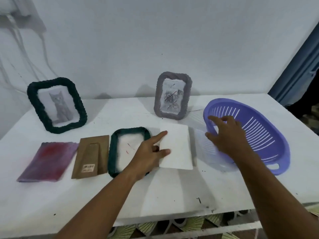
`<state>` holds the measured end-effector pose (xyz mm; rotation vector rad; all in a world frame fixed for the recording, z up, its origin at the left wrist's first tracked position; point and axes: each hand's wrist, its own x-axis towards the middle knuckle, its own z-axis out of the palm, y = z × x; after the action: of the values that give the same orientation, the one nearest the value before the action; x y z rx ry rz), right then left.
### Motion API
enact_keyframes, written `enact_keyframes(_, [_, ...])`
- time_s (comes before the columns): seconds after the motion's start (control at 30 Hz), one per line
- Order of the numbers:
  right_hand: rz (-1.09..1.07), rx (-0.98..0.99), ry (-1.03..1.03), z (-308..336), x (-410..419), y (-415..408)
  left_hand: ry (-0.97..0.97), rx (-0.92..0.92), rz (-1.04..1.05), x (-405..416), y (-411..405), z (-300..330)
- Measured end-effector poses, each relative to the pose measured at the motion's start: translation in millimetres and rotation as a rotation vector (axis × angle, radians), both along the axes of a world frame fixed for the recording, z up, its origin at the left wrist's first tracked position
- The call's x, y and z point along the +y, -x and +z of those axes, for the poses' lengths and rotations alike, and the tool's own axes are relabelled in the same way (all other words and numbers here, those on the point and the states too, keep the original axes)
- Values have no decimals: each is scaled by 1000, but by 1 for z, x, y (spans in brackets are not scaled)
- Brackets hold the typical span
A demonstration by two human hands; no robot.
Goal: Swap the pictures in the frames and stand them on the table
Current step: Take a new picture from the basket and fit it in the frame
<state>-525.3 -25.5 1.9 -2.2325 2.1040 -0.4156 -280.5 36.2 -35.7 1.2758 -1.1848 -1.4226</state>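
Our left hand (151,152) pressed a straight forefinger and thumb on the white sheet (177,149); rightward, our right hand (227,137) gripped the purple basket (269,135) by its rim.

Left hand (148,152) index extended, right hand (226,135) blurred, fingers seemingly spread

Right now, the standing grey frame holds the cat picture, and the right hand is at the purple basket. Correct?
No: in the head view the grey frame holds a flower drawing; the cat picture is in the standing green frame. The right hand is at the purple basket.
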Motion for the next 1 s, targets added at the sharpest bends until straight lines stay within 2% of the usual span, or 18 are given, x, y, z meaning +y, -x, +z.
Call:
enact_keyframes(0.1, [75, -145, -75, -1, 1, 13, -13, -22, -9, -4, 25, -9])
enact_keyframes(0.4, [86, -294, -22, 16, 3, 22, -100, -37, -16, -33, 93, -26])
enact_keyframes(0.63, [77, -310, -32, 14, 3, 20, -128, -85, -24, -50, 122, -30])
enact_keyframes(0.8, [90, -309, -38, 10, 6, 18, -66, -158, -48, -53, 129, -29])
enact_keyframes(1.0, [85, -289, -9, 3, 7, 15, 76, -332, -96, -50, 128, -21])
